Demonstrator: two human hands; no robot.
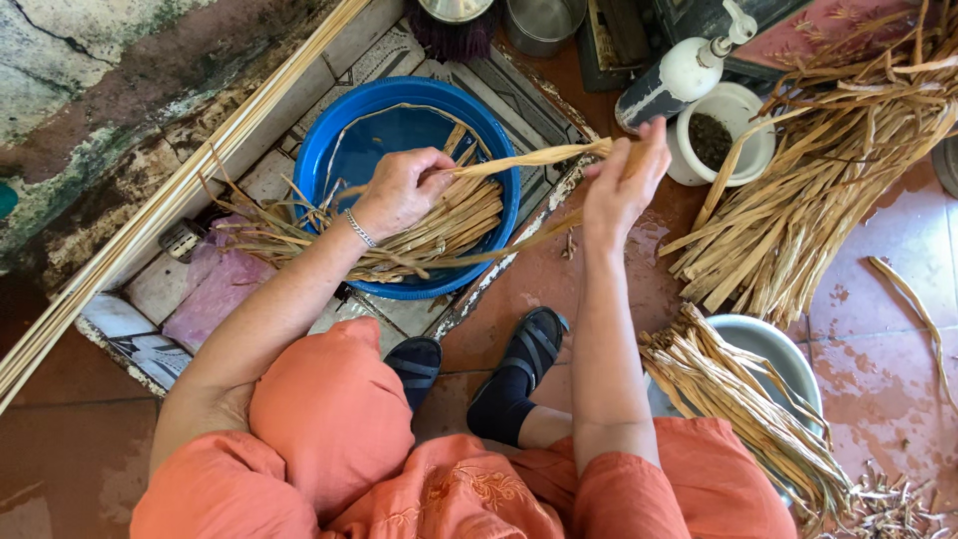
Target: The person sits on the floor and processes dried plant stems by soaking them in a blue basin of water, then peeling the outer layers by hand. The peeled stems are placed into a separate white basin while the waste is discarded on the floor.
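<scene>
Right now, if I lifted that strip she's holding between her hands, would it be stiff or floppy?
Probably bendy rather than stiff: the strip sags slightly between the left hand and right hand. Likely light, since thin fingertips alone hold it up. It may be damp and a bit slippery, as similar strips lie in the blue basin.

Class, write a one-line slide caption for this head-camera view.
Both hands, left hand and right hand, hold a dried plant strip taut above a blue basin of strips.

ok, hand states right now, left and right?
Left hand: closed on one end of a pale dried fibre strip, over the round blue plastic basin.
Right hand: closed on the strip's other end.
</scene>
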